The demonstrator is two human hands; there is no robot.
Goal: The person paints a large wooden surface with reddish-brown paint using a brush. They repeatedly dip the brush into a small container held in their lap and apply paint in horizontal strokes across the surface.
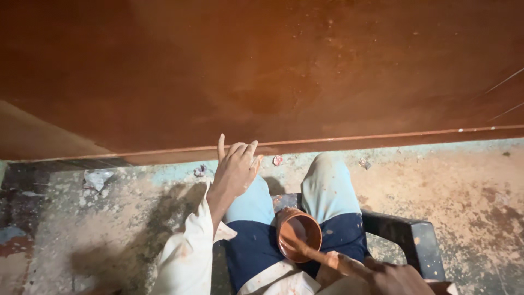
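Head view: the brown panel (262, 71) looks largely coated; left hand (236, 168) hangs open-fingered, holding nothing, right hand (390, 277) grips a stick (305, 250) in the paint cup (298, 234).

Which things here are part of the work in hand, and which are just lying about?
In use: brown panel, left hand at its lower edge; small cup of brown liquid; stick in right hand.
Lying about: crumpled scraps on the floor; dark chair.
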